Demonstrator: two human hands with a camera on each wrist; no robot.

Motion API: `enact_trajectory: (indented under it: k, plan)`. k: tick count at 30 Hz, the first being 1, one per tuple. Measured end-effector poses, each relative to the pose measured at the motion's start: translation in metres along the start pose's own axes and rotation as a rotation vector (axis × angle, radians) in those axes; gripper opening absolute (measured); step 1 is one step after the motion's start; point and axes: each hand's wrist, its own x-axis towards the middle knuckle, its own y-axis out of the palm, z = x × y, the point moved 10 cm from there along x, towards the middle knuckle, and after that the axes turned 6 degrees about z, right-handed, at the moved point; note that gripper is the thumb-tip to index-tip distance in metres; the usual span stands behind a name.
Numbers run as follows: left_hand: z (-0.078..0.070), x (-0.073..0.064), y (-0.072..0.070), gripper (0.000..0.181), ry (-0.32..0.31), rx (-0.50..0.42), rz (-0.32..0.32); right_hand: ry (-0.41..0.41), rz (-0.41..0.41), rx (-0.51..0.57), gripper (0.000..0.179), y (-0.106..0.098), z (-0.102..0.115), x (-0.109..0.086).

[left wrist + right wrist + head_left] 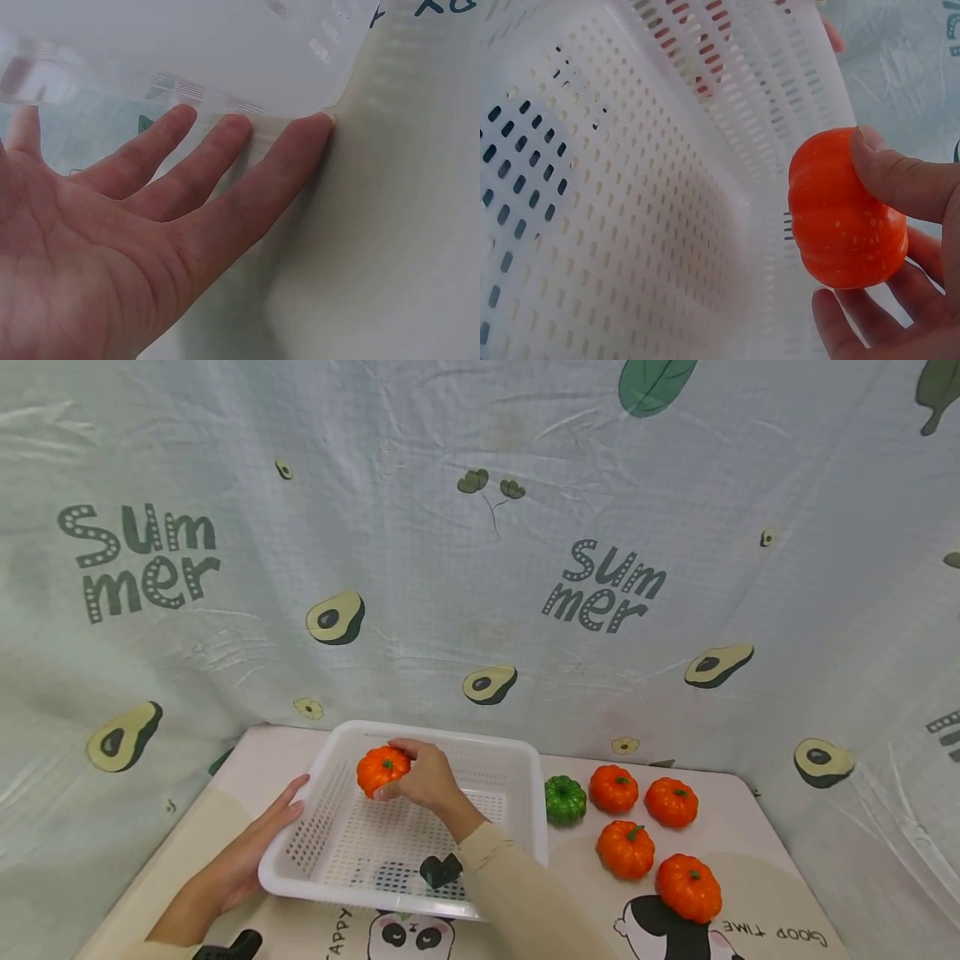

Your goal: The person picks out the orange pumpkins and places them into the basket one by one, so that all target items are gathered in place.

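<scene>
An orange toy pumpkin (pixel 382 770) with a green stem is gripped by my right hand (pixel 426 779) over the far left part of a white plastic basket (pixel 442 735). In the right wrist view, thumb and fingers curl round the sides of the pumpkin (pixel 844 214), with the basket's perforated floor (pixel 652 225) beside it. My left hand (pixel 251 843) is at the basket's left side, fingers extended. The left wrist view shows those straight fingers (pixel 217 172) with their tips right at the basket wall (pixel 172 52).
Right of the basket stand a green toy pumpkin (pixel 565 801) and several orange ones, among them a near one (pixel 688 888). The table (pixel 750 860) carries printed cartoons and lettering. A patterned curtain (pixel 420 552) hangs right behind it.
</scene>
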Motion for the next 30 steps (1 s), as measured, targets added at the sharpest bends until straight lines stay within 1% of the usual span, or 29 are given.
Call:
enact_trajectory:
  k: [4,12,23,30]
  plan:
    - [-0.0004,-0.0005,0.0001,0.069,0.004,-0.001,0.002,0.007,0.005,-0.008,0.070,0.0014,-0.0015,0.0016]
    - [-0.0006,-0.0013,0.0019,0.069,0.004,-0.001,0.000,-0.007,0.025,-0.038,0.068,0.0043,-0.0023,0.0042]
    - [-0.0019,-0.0016,0.0007,0.068,0.003,0.005,-0.009,-0.003,0.048,-0.031,0.068,0.0079,-0.0061,0.0077]
    - [-0.0006,-0.0017,0.0005,0.068,-0.004,-0.003,-0.015,-0.018,0.063,-0.032,0.067,0.0102,-0.0079,0.0095]
